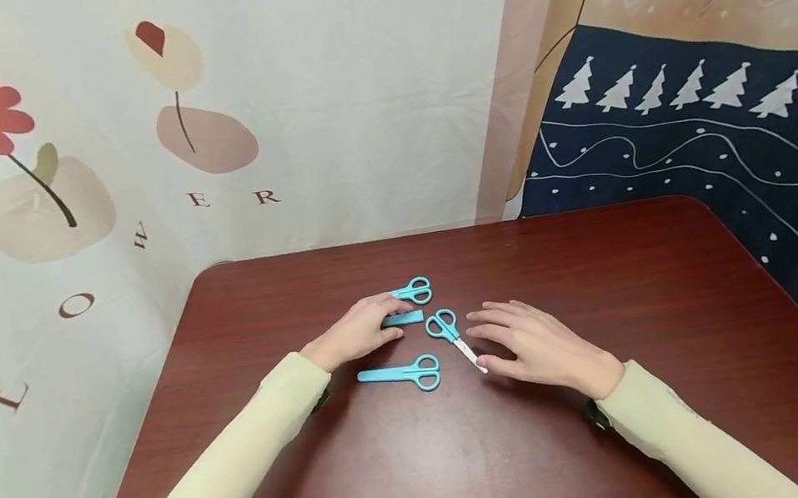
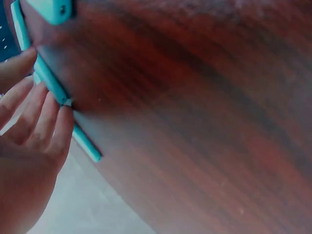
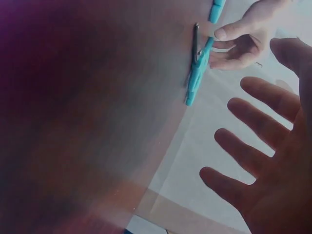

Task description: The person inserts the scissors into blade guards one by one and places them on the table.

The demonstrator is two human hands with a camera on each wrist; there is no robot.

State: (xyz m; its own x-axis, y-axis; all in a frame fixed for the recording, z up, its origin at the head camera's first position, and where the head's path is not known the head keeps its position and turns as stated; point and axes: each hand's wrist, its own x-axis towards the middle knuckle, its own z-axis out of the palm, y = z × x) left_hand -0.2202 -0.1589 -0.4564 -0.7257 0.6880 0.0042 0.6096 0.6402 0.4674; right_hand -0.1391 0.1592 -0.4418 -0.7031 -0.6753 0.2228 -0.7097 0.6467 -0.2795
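My left hand (image 1: 364, 329) is over the table, its thumb and fingers to either side of a light-blue scissors sheath (image 1: 411, 317), partly hidden by the hand. Just beyond its fingers lies a pair of blue-handled scissors (image 1: 418, 290), its left part partly covered. Nearer me is another pair of scissors (image 1: 393, 374) inside a blue sheath. To the right, unsheathed scissors (image 1: 444, 325) lie with bare metal blades toward my right hand (image 1: 533, 345). That hand hovers beside the blades, and in the right wrist view its fingers (image 3: 261, 117) are spread and hold nothing.
The dark red-brown table (image 1: 597, 256) has rounded far corners. Behind it hangs a pale cloth (image 1: 364, 102) printed with flowers and letters. At the right is a dark blue panel (image 1: 657, 139) with white trees.
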